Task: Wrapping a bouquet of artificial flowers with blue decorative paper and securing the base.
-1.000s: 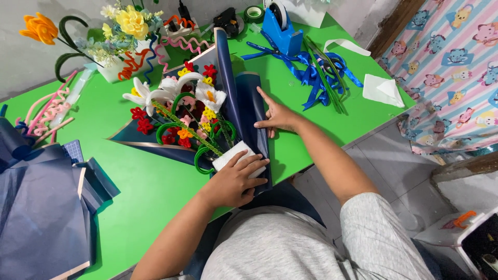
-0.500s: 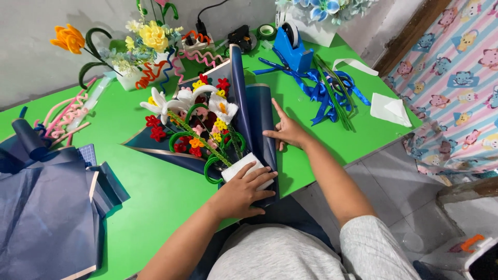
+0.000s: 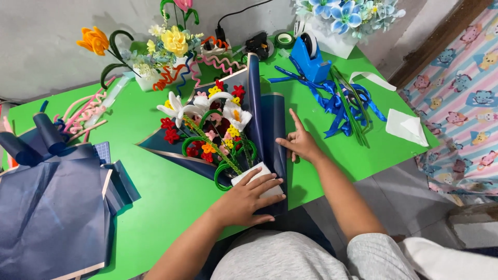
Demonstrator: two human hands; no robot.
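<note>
Flat hands (image 3: pixel 249 199) on wrapping paper (image 3: pixel 270 119)

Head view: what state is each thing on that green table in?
Bouquet: lying flat on the wrapping paper.
Navy wrapping paper: right edge folded upright.
Left hand: pressing down the white stem base.
Right hand: flat on the paper's edge, forefinger out.
Tape dispenser: upright.
Blue ribbon: loose, tangled.

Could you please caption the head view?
Left hand pins bouquet; right hand presses navy wrap.
</note>
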